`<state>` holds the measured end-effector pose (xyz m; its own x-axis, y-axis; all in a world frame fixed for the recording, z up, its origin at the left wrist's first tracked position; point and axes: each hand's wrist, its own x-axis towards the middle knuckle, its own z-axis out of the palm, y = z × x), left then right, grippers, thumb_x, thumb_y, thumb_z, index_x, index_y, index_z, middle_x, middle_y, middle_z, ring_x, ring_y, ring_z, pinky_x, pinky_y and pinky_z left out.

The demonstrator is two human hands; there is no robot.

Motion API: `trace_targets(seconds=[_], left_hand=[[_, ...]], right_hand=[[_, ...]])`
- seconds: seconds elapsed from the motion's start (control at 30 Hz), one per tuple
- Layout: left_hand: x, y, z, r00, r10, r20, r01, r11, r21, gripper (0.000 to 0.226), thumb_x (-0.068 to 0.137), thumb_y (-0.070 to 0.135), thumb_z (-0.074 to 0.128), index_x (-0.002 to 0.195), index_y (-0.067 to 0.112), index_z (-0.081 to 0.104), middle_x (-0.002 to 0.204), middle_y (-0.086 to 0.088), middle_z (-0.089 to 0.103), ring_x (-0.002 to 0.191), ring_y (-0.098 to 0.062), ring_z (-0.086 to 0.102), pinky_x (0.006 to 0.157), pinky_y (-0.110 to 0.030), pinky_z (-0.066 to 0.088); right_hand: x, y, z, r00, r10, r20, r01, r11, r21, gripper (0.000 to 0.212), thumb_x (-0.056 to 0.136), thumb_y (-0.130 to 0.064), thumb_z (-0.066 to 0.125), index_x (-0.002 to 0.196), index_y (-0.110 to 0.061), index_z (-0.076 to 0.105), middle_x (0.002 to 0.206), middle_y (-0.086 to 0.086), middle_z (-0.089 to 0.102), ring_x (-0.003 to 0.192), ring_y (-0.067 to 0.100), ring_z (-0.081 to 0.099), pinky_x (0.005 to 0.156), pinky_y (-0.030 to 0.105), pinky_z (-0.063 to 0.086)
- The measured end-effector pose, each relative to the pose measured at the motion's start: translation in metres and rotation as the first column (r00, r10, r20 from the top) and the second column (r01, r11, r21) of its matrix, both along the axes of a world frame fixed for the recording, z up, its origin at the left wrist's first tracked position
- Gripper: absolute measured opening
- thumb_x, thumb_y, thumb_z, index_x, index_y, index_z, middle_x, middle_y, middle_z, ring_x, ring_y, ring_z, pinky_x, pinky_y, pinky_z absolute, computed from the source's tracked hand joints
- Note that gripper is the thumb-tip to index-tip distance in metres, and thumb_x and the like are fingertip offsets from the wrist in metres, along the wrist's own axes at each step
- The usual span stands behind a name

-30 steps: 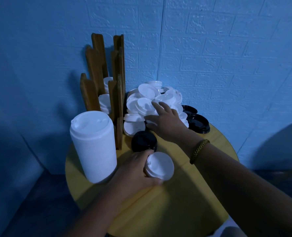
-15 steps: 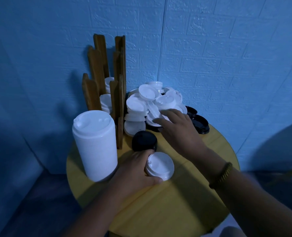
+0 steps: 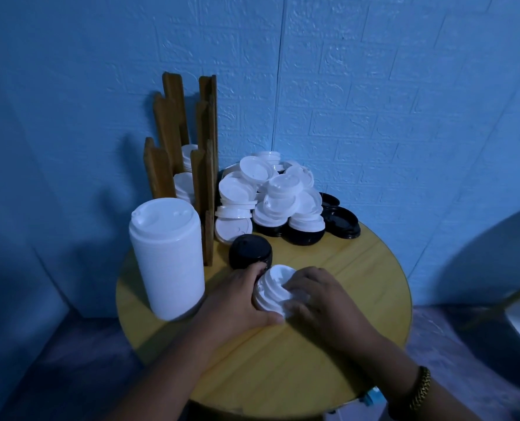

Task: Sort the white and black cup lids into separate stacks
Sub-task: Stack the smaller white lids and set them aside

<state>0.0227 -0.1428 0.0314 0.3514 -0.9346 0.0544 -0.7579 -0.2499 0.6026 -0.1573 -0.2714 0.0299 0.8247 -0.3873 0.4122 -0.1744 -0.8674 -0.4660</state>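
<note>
White lid stack (image 3: 271, 285) is short, ribbed and dome-topped, beside a black stack (image 3: 250, 250).

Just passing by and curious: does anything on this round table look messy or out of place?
Yes. The heap of white lids at the back is loose, lids tilted every way, with black lids half buried beneath it. The tall white lid stack stands straight.

Dim light; brick-textured blue walls (image 3: 389, 86); round yellow wooden table (image 3: 362, 278) in the corner; dark floor (image 3: 55, 369)
</note>
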Motion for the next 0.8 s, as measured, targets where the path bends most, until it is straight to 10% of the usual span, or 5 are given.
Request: trace_targets(seconds=[0.17,0.5,0.8], left_hand=[[-0.002,0.0,0.002,1.0,-0.001,0.007,0.001,1.0,0.008,0.109,0.071,0.059,0.085,0.157,0.038,0.021,0.155,0.012,0.039,0.137,-0.008,0.04,0.097,-0.023,0.035],[0.0,-0.003,0.0,0.999,-0.023,0.026,0.022,0.999,0.032,0.112,0.071,0.062,0.082,0.159,0.038,0.016,0.159,0.01,0.034,0.14,-0.009,0.036,0.101,-0.024,0.037],[0.002,-0.003,-0.002,0.999,-0.026,0.046,0.026,1.0,0.013,0.112,0.069,0.07,0.079,0.157,0.038,0.019,0.154,0.01,0.038,0.137,-0.01,0.04,0.104,-0.028,0.042]], right_hand=[[0.004,0.0,0.004,0.994,0.088,-0.066,-0.059,0.933,0.355,0.02,0.088,-0.043,0.069,0.105,-0.047,0.058,0.152,-0.017,0.033,0.14,0.002,0.032,0.111,0.033,0.038],[0.017,-0.002,0.014,0.968,-0.052,-0.245,0.069,0.996,0.061,0.07,0.083,-0.068,0.062,0.141,-0.033,0.046,0.134,-0.018,0.044,0.113,0.004,0.046,0.089,0.023,0.045],[0.019,-0.017,0.02,0.927,0.084,-0.364,-0.031,0.988,0.15,0.073,0.081,-0.067,0.058,0.147,-0.039,0.041,0.152,-0.017,0.035,0.133,0.005,0.041,0.108,0.033,0.041]])
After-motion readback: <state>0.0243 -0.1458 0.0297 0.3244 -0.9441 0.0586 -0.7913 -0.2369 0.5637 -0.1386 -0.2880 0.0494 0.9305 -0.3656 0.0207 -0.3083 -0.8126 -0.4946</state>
